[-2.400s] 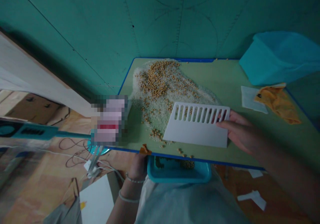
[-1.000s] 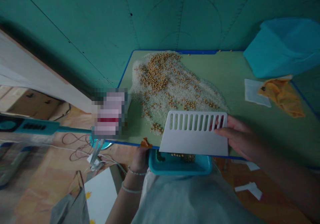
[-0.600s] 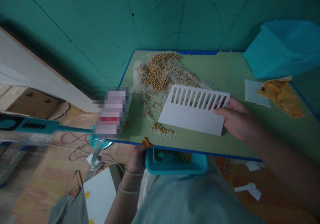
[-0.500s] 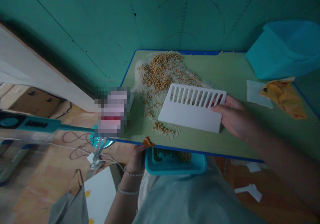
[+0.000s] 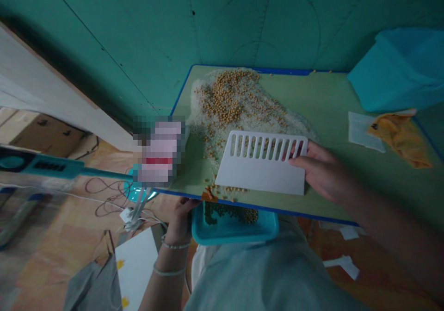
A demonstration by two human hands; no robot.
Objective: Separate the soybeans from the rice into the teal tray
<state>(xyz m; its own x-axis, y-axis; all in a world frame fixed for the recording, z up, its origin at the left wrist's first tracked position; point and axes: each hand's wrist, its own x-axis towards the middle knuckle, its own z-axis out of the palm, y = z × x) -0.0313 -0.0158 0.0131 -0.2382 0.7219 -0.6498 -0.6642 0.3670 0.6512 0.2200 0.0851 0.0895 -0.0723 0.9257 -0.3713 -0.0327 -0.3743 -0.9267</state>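
Note:
My right hand point(image 5: 319, 167) is closed on the right end of a white slotted scraper point(image 5: 260, 177), which lies low over the tabletop near its front edge. A few soybeans point(image 5: 236, 189) and pale grains sit along the scraper's lower edge. Farther back spreads a heap of soybeans point(image 5: 227, 98) mixed with fine white grains point(image 5: 200, 105). Below the table edge, my left hand point(image 5: 182, 214) grips the left end of a turquoise tray point(image 5: 236, 239); some of its fingers are hidden. Inside the tray are small dark green beans and some soybeans.
The light green tabletop point(image 5: 329, 116) has a blue rim and meets a green wall. A turquoise bin point(image 5: 391, 79), a white packet point(image 5: 362, 128) and an orange cloth point(image 5: 405, 139) are at the right. Orange tape point(image 5: 209, 195) sticks up at the front edge. A blurred-out object stands left.
The scraper has come toward the front edge, with soybeans and grains drawn along to the rim. The tray and my left hand have shifted a little to the left.

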